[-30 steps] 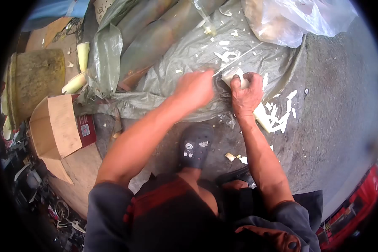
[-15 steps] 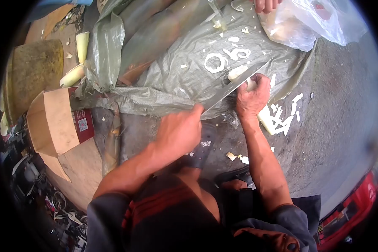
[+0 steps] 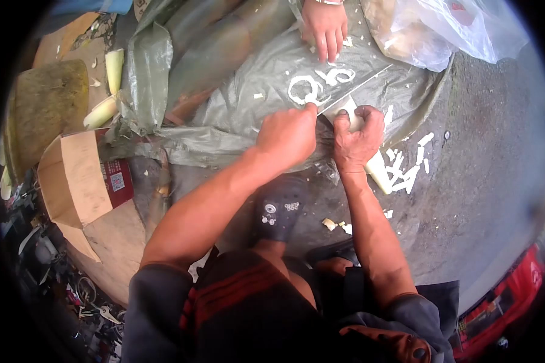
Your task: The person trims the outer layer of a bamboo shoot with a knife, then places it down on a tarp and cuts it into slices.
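Note:
My left hand (image 3: pixel 289 138) is closed round the handle of a long knife. The knife's blade (image 3: pixel 362 86) points up and right, seen almost edge-on, right by a pale peeled bamboo shoot (image 3: pixel 353 109). My right hand (image 3: pixel 360 138) grips that shoot between thumb and fingers, partly covering it. Just beyond the blade, white cut rings (image 3: pixel 303 89) lie on a grey-green plastic sheet (image 3: pixel 236 115). Another person's hand (image 3: pixel 325 27) reaches down from the top, fingers close to the rings.
Cut strips (image 3: pixel 409 175) and a pale shoot piece (image 3: pixel 378 172) lie right of my wrist. A clear plastic bag (image 3: pixel 442 33) is at top right. At left are an open cardboard box (image 3: pixel 82 175), a yellowish container (image 3: pixel 45 109) and shoot pieces (image 3: pixel 114 71).
My left hand has moved right and forward with the knife, whose blade now shows narrower. The other person's hand has come from the bag toward the rings. My right hand shifts slightly.

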The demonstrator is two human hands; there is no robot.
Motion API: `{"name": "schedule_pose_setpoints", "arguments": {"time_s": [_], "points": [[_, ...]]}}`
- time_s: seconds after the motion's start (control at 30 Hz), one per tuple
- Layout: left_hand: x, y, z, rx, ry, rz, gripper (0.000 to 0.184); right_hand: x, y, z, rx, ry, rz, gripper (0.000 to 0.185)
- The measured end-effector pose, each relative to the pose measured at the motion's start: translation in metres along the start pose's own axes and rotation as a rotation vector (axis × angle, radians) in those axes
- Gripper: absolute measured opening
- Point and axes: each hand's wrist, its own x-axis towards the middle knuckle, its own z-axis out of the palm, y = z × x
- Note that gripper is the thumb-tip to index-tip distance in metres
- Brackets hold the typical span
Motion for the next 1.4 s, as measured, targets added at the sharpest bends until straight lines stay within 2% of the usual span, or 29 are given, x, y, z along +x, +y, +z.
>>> {"name": "schedule_pose_setpoints", "arguments": {"time_s": [0.1,0.33,0.7,0.83,1.07,1.17,1.2,1.3,1.4], "points": [[-0.023,-0.004,-0.014,-0.061,0.055,0.029,0.023,0.003,0.004,0.001,0.015,-0.011,0.033,0.035],[-0.091,0.000,-0.043,-0.098,-0.074,-0.063,0.016,0.003,0.005,0.001,-0.003,-0.014,0.030,0.034],[-0.053,-0.014,-0.010,-0.060,-0.055,-0.054,0.020,-0.002,-0.002,0.000,-0.026,-0.023,-0.016,0.036],[-0.046,-0.017,-0.001,-0.145,-0.014,-0.082,0.022,0.003,0.001,0.000,-0.020,-0.007,-0.004,0.035],[-0.087,-0.012,-0.043,-0.190,-0.035,-0.131,0.020,0.013,0.006,-0.001,0.052,-0.036,0.084,0.031],[-0.107,-0.009,-0.042,-0.153,-0.058,-0.131,0.018,0.017,0.009,-0.008,0.153,-0.104,0.071,0.035],[-0.108,-0.009,-0.040,-0.143,-0.055,-0.122,0.018,0.019,0.013,-0.012,0.201,-0.152,-0.030,0.039],[-0.113,-0.011,-0.032,-0.140,-0.046,-0.099,0.020,0.024,0.011,-0.024,0.107,-0.263,-0.158,0.042],[-0.117,-0.009,-0.024,-0.153,-0.052,-0.121,0.020,0.022,0.010,-0.019,0.041,-0.240,-0.121,0.044]]}}
